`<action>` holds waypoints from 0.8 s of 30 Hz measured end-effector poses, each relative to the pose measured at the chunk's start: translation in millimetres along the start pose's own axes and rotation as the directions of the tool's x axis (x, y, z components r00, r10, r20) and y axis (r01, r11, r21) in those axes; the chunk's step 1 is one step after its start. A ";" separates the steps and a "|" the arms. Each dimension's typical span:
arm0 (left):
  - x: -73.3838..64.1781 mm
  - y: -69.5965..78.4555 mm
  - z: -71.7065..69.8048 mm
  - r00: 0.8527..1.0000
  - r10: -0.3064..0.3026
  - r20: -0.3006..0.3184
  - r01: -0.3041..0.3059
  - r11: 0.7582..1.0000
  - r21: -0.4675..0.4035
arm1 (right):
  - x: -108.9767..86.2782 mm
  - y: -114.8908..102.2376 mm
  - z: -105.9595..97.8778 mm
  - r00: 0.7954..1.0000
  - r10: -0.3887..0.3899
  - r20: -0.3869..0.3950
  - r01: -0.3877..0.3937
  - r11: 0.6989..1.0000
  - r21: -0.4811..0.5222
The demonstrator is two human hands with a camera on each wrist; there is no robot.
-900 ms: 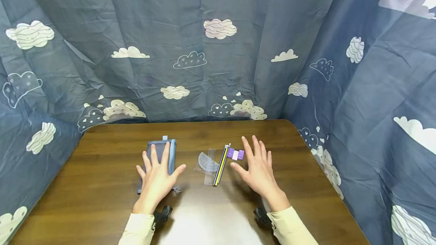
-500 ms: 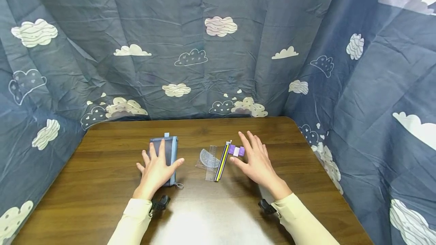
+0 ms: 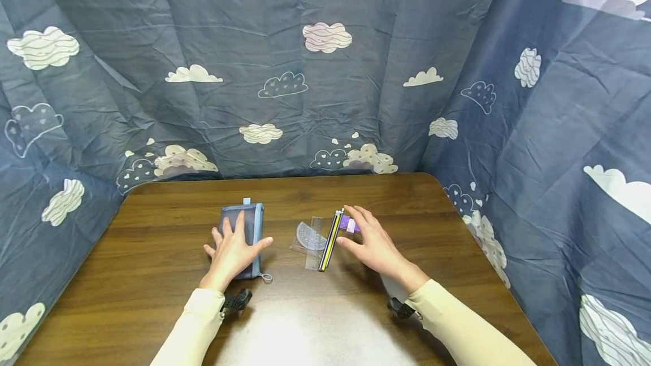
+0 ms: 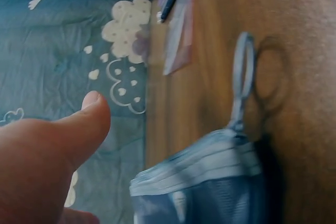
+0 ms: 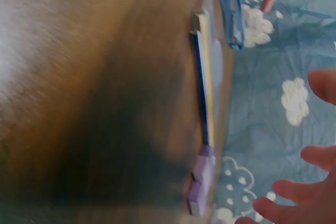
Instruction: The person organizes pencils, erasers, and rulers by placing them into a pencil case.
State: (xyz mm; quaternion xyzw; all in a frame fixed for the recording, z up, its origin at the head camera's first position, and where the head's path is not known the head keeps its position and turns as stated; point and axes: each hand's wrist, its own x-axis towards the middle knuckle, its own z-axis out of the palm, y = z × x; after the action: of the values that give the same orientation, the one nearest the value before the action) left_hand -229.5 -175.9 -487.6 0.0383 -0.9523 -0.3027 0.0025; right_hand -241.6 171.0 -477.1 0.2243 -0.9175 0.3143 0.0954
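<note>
A blue mesh zip pouch (image 3: 257,225) lies on the left of the table, a looped pull (image 4: 242,66) at its near end. Over it spreads my left hand (image 3: 230,256), fingers apart; contact with the pouch is hard to tell. My right hand (image 3: 375,248) hovers with loosely bent fingers by the pencils (image 3: 330,240), which lie side by side in dark and yellow. Purple-and-white erasers (image 3: 347,223) sit beside the pencils, partly hidden under the right fingers. Left of the pencils lie a clear protractor (image 3: 309,236) and a clear ruler (image 3: 312,260), overlapping. Neither hand holds anything.
The brown wooden table (image 3: 168,230) ends at a dark blue cloud-print curtain (image 3: 285,112) behind and at the sides. Glare brightens the table's near middle. A whitish flat thing (image 3: 393,287) shows partly under the right wrist.
My right hand has moved left and lower towards the pencils and erasers, now covering part of the erasers. My left hand stays above the pouch. The view has shifted slightly.
</note>
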 end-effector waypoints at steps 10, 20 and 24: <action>0.4 -5.8 10.3 1.000 -0.017 -0.021 0.016 1.000 -0.017 | 0.9 -1.8 18.1 0.998 -0.038 0.051 0.036 0.999 0.039; -1.5 -8.9 20.7 1.000 0.002 -0.031 -0.003 1.000 -0.024 | 4.9 7.0 28.5 0.996 -0.003 0.085 -0.003 0.997 0.071; -1.9 -10.7 22.9 0.999 -0.015 -0.037 0.014 1.000 -0.022 | 10.0 9.6 32.3 0.997 0.012 0.075 -0.019 0.996 0.092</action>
State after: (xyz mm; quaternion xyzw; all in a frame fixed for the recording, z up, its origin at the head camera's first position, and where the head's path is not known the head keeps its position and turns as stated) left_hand -227.5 -171.3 -512.4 0.0510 -0.9484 -0.3125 0.0186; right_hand -256.0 154.2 -504.4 0.2331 -0.9065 0.3486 0.0483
